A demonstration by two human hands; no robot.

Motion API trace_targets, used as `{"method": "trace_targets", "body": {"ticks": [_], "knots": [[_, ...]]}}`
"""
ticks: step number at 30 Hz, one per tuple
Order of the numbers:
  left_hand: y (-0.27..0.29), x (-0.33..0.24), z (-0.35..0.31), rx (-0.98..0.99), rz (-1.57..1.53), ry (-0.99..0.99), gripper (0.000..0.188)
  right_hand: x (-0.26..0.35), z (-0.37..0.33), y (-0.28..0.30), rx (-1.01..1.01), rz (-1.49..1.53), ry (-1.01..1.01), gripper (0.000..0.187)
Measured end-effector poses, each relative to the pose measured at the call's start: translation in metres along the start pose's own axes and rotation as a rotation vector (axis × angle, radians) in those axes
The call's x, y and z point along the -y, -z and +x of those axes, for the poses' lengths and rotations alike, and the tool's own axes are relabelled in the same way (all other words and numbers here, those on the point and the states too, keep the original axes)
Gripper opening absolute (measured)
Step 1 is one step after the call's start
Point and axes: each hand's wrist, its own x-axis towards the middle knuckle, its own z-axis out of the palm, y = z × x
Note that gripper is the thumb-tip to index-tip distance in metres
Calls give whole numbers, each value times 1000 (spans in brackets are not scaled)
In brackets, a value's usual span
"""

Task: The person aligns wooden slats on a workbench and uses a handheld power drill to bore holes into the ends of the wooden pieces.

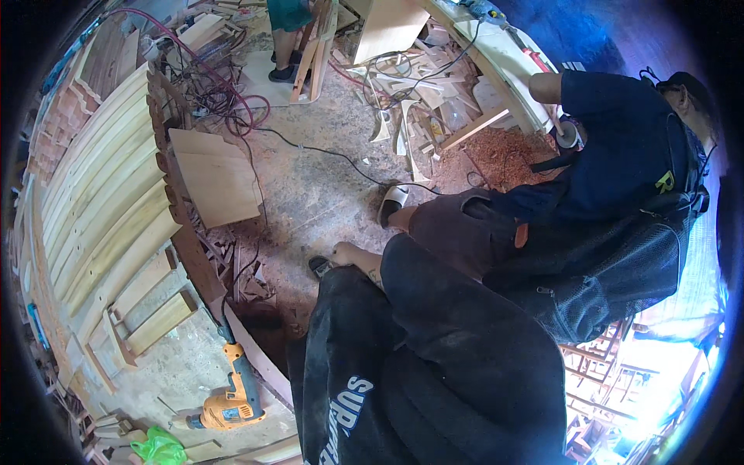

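Neither of my hands can be made out. My dark clothing [434, 349] fills the lower middle, with large pale lettering on one part. A bare limb [358, 258] comes out between its folds, close to a slipper [318, 266]; it looks like a lower leg, and no fingers show clearly. To the lower left, an orange corded power drill [231, 399] lies on its side on a pale, dusty surface [186, 356]. Nothing grips it. Wooden slats [116, 225] lie side by side in a long row beyond it.
At right a co-worker [612, 155] in a navy shirt bends near a round tool [570, 133]. Another person's leg [284, 46] shows at the top. Wood offcuts [418, 101], sawdust [511, 159] and a black cord [341, 155] lie about the floor. A green plastic bag [159, 447] sits lower left.
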Motion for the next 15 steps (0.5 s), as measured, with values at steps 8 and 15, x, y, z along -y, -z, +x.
{"method": "trace_targets", "body": {"ticks": [8, 15], "knots": [[-31, 9, -27, 4, -251, 237, 65, 0, 5, 30, -89, 204, 345, 15], [35, -27, -29, 68, -75, 346, 63, 292, -70, 114, -329, 263, 1078, 26]]}}
